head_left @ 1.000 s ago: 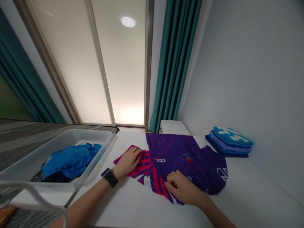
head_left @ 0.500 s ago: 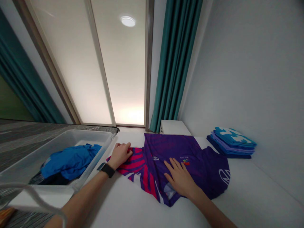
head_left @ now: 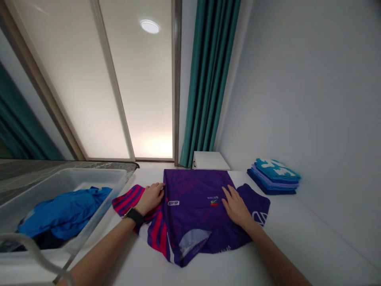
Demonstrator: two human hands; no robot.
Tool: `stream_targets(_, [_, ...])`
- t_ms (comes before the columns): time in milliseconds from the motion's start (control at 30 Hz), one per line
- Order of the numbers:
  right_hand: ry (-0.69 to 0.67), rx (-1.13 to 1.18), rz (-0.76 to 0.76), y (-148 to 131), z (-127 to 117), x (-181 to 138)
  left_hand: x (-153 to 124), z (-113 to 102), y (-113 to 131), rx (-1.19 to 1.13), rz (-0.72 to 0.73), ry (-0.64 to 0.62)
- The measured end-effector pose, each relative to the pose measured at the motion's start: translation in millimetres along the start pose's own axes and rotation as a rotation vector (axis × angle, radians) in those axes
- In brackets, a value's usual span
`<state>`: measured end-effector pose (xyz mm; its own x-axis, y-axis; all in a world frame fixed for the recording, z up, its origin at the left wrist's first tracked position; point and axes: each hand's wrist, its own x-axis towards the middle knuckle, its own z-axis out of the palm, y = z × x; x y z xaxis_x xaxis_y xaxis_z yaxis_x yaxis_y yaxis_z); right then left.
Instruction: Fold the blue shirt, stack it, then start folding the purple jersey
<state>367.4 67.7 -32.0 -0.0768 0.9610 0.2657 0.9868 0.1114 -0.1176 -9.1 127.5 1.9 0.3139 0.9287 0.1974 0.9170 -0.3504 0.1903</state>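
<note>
Purple short-sleeved sports jersey with pink-striped left sleeve (head_left: 193,194), flat mid-way across the white table (head_left: 297,238): left hand (head_left: 151,196) loosely curled at the sleeve seam, grip unclear, right hand (head_left: 236,206) flat with fingers spread; probably best smoothed outward with even pressure.

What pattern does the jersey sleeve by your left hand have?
Sleeve: pink-and-purple stripes, head view.

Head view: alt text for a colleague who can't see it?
Both hands lie palm down on a purple jersey spread on a white table: the left hand at its pink-striped sleeve, the right hand near the chest logo. A clear bin of blue clothing stands left; folded shirts are stacked far right.
</note>
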Motion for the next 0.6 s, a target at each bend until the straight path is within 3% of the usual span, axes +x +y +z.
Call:
stream_targets(133, [-0.002, -0.082, 0.109, 17.1, -4.3, -1.3, 1.1, 2.0, -9.5, -0.184, -0.076, 0.000])
stream_targets(300, [-0.060, -0.213, 0.112, 15.8, -19.0, 3.2, 1.3, -10.5, -34.1, -0.045, -0.271, -0.049])
stream_targets(400, [-0.162, -0.192, 0.092, 10.9, -28.1, 14.6, 4.0, -17.3, -45.2, 0.018, -0.304, -0.137])
stream_targets(533, [-0.246, 0.200, -0.016, 7.8, -39.9, 49.9, 21.4, -26.7, -47.3, -0.182, -0.229, -0.304])
stream_targets(600, [-0.134, 0.518, -0.029, 9.3, -46.0, 73.1, 36.9, -35.2, -43.9, -0.300, -0.183, -0.279])
